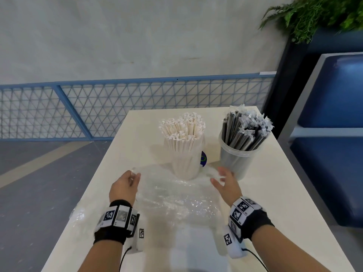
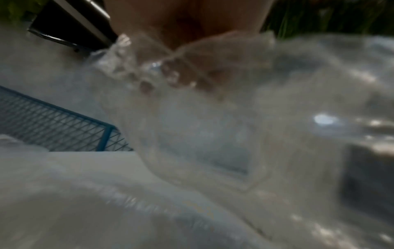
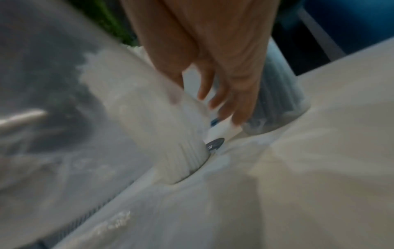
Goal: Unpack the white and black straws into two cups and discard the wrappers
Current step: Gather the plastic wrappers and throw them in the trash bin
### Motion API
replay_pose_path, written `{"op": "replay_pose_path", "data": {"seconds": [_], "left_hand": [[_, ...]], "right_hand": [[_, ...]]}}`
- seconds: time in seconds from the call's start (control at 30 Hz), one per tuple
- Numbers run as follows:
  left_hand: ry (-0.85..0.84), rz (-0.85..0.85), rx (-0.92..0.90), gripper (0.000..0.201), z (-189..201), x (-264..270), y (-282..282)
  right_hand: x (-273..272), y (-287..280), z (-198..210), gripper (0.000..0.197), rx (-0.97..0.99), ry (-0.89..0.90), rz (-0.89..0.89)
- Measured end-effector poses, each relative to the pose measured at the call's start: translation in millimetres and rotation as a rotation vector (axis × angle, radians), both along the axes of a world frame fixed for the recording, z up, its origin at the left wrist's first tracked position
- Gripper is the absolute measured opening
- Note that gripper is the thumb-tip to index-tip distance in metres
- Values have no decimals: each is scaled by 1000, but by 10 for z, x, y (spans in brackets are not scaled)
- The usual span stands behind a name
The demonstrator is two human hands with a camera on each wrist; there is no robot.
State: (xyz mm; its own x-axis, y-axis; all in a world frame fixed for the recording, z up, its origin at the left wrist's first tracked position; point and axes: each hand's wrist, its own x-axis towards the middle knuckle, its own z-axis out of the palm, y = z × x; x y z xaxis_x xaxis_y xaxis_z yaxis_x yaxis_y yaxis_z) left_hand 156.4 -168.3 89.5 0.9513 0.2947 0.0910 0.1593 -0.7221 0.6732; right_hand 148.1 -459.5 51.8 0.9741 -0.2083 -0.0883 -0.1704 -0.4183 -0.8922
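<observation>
Nearest the person, both wrists carry black bands with square-patterned white markers, and between them a crumpled clear plastic wrapper (image 1: 176,201) lies spread on the white table (image 1: 284,193). The left hand (image 1: 123,186) has its fingers curled in around a corner of that film, raised just above the tabletop; the head view shows only a glint of plastic at the fingertips, while the left wrist view shows the wrapper (image 2: 213,118) bunched over the curled fingers (image 2: 175,75) and draping down across most of the picture, blurred. The right hand (image 1: 225,182) is open with its fingers spread and relaxed, gripping nothing; from the head view it hangs over the wrapper's far right edge, and whether it touches the film cannot be told. The right wrist view adds what the head view hides: the loose fingers (image 3: 215,94) point down into the gap between the two cups, above a white card with a dark round mark that lies there. Just beyond the left of those fingertips stands the cup of white straws (image 1: 184,146), packed full and upright. Just beyond to their right stands the clear cup of black straws (image 1: 240,142), their wrapped ends fanning out above the rim. Farther off are a blue mesh fence and a pale wall.
</observation>
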Motion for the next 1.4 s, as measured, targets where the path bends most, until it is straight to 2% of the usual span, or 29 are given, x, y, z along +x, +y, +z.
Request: {"op": "replay_pose_path", "data": {"seconds": [0.07,0.13,0.2,0.23,0.3,0.33,0.4,0.47,0.5,0.53,0.57,0.6,0.67,0.7,0.73,0.77,0.87,1.03,1.17,1.27,1.33,1.4], "left_hand": [[73,2,4,26,-148,-8,29],[113,-10,-16,25,-269,-2,28],[151,-13,-57,29,-348,14,0],[170,-12,-74,31,-360,23,-26],[212,-3,-113,35,-360,42,-64],[230,9,-131,36,-367,55,-73],[276,54,-107,31,-386,73,-72],[292,103,112,11,-412,62,-71],[243,98,295,21,-434,58,-87],[205,20,468,44,-428,61,-134],[174,-136,575,63,-375,35,-198],[133,-330,747,73,-402,11,-264],[241,-635,916,71,-434,-48,-382],[338,-702,916,87,-469,-39,-408],[410,-714,912,102,-528,-28,-434],[461,-706,940,109,-586,-27,-445],[586,-717,960,106,-681,3,-432],[765,-674,838,144,-699,0,-323],[785,-639,751,140,-691,2,-223],[839,-624,793,150,-632,15,-209],[822,-593,894,144,-554,38,-285],[731,-645,957,134,-502,50,-393]], "right_hand": [[-12,31,13,34,-125,-280,-28],[-31,97,26,24,-78,-301,150],[-53,190,-10,19,-5,-87,345],[-57,213,-59,23,34,57,397],[-75,222,-172,36,155,329,405],[-89,206,-231,41,195,408,398],[-102,159,-334,47,122,425,403],[-101,140,-390,53,3,350,392],[-99,143,-396,56,-46,320,395],[-96,153,-392,60,-125,295,419],[-89,167,-388,63,-258,272,456],[-86,184,-380,66,-430,267,499],[-99,224,-375,71,-719,287,558],[-108,249,-377,74,-795,321,582],[-119,267,-395,78,-829,366,608],[-132,280,-413,82,-837,413,639],[-120,247,-477,96,-798,491,702],[-105,148,-527,112,-799,494,710],[-134,61,-520,137,-806,535,695],[-154,-18,-528,127,-797,529,679],[-163,-32,-494,124,-785,524,685],[-164,-20,-475,126,-781,531,688]]}}
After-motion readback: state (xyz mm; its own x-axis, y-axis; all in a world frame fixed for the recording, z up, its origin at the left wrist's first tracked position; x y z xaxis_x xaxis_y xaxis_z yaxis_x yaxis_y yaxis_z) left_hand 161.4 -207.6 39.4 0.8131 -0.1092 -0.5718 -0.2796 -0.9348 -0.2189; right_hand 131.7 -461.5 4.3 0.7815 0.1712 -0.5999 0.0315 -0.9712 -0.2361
